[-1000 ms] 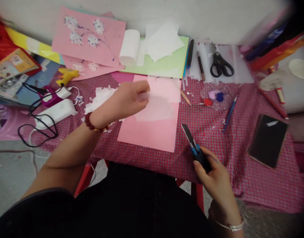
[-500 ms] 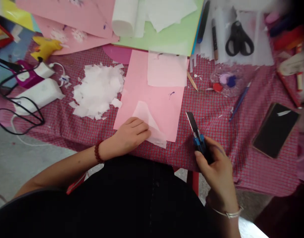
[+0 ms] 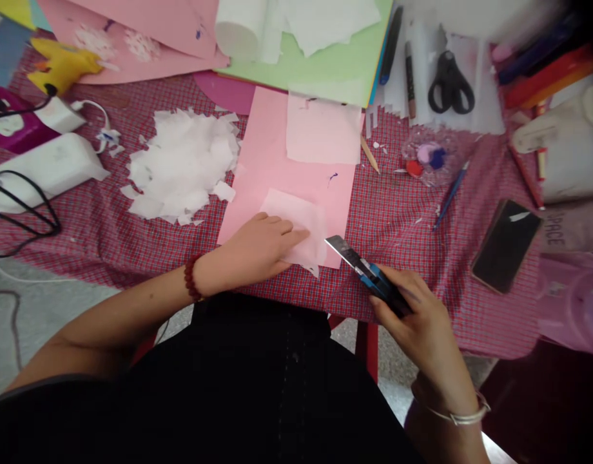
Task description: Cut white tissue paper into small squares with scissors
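Observation:
A box cutter (image 3: 369,274) with a blue and black body is held in my right hand (image 3: 419,316), its blade out and pointing left. The blade tip is close to the right side of a thin white paper piece (image 3: 296,206). My left hand (image 3: 258,248) rests on that piece with its fingers laid out, the index finger stretched to the right. Under the piece lies a pink sheet (image 3: 258,154). Another square of thin white paper (image 3: 323,132) sits higher on the pink sheet.
A heap of white paper scraps (image 3: 183,164) lies to the left, near a white power strip (image 3: 49,171) with cables. To the right are a pencil (image 3: 370,154), black scissors (image 3: 450,87), a blue brush (image 3: 451,196) and a dark phone (image 3: 506,245).
My left hand has spread the folded thin paper flatter on the pink sheet. The box cutter has swung left, bringing its blade closer to the paper. The view has shifted slightly.

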A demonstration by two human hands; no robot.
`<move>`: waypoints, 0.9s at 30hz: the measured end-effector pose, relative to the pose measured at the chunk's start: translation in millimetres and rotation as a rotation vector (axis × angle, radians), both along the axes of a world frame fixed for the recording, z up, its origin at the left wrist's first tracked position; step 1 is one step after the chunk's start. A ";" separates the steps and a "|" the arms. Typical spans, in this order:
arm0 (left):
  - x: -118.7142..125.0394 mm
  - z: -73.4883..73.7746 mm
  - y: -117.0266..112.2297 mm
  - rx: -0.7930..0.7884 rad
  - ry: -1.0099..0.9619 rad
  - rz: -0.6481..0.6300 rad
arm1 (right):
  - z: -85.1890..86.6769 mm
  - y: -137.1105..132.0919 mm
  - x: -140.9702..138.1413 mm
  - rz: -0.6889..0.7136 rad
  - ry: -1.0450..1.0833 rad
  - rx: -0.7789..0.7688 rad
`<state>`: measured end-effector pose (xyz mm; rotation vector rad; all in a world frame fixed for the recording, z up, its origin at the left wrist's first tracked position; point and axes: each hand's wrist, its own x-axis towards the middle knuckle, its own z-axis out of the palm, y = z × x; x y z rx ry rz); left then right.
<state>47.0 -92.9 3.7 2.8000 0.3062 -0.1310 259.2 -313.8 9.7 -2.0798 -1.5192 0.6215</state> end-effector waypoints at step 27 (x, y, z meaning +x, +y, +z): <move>-8.2 -20.2 -37.7 0.159 -0.304 0.093 | -7.6 22.0 20.5 0.067 -0.189 0.016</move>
